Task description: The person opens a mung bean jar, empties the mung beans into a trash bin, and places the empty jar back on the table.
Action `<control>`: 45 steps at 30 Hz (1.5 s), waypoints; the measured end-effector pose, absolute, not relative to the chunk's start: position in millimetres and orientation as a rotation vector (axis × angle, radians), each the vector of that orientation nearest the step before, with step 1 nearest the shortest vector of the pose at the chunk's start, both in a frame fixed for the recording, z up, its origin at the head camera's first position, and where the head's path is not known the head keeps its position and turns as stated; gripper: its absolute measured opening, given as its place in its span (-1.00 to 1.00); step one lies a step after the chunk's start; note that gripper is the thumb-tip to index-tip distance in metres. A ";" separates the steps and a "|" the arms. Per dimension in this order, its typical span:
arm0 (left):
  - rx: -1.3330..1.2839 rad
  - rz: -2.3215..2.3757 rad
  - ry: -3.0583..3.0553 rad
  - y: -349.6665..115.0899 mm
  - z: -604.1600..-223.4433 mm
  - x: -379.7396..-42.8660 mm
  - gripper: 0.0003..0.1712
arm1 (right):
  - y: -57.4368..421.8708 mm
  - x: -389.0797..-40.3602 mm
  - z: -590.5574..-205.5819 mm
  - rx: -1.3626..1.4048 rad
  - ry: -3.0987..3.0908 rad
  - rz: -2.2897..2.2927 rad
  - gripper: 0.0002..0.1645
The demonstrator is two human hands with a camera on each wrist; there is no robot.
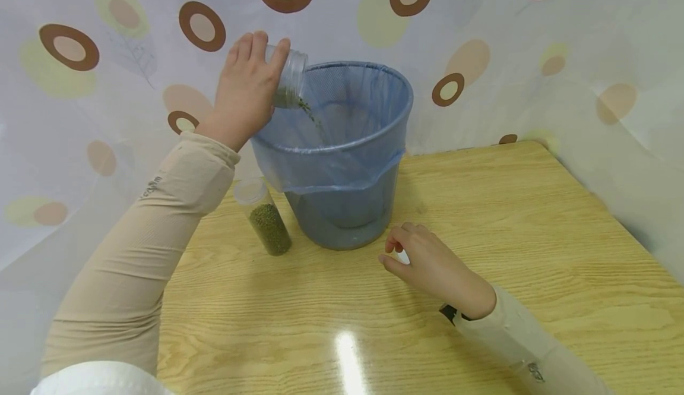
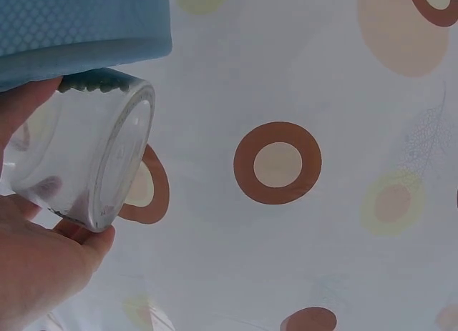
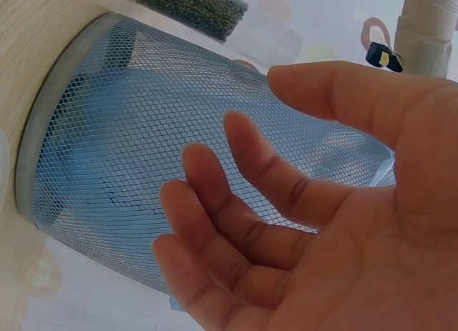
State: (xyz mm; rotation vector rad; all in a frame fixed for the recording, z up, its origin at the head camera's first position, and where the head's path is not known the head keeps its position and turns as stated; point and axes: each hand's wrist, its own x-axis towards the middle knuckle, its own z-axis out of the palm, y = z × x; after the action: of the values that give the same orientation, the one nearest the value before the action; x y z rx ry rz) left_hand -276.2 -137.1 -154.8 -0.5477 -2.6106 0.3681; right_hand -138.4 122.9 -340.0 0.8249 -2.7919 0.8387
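My left hand (image 1: 248, 83) grips a clear jar (image 1: 294, 74) tipped sideways above the rim of a mesh wastebasket (image 1: 342, 220). Small green granules (image 1: 306, 107) spill from the jar's mouth into the basket, which has a thin blue bag (image 1: 342, 172) folded over its rim. In the left wrist view, fingers and thumb wrap round the glass (image 2: 71, 152). My right hand (image 1: 430, 264) hovers by the basket's lower right side, fingers loosely bent. Its palm holds nothing in the right wrist view. Behind it, a small white thing (image 1: 403, 257) shows between thumb and fingers, mostly hidden.
A second clear jar (image 1: 269, 228) with a pale lid stands left of the basket, partly filled with green granules. All stand on a wood-grain table (image 1: 534, 234). A white sheet with brown and yellow circles (image 1: 347, 38) hangs close behind the basket.
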 end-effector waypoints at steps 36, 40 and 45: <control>-0.669 0.321 -2.489 -139.4 -163.4 -274.4 -0.29 | 121.7 -138.6 -341.6 0.836 -2.783 0.829 -0.83; -0.675 0.336 -2.486 -139.3 -164.2 -272.4 -0.30 | 121.8 -138.7 -340.7 0.848 -2.775 0.830 -0.84; -0.682 0.346 -2.470 -139.7 -165.4 -272.1 -0.33 | 121.7 -138.7 -341.0 0.831 -2.802 0.841 -0.84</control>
State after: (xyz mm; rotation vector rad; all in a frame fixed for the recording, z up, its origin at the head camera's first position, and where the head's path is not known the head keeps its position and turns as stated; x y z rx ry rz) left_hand -272.1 -139.7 -165.4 -0.6818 -2.4701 0.3460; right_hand -138.7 121.7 -341.0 0.8311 -2.8020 0.8413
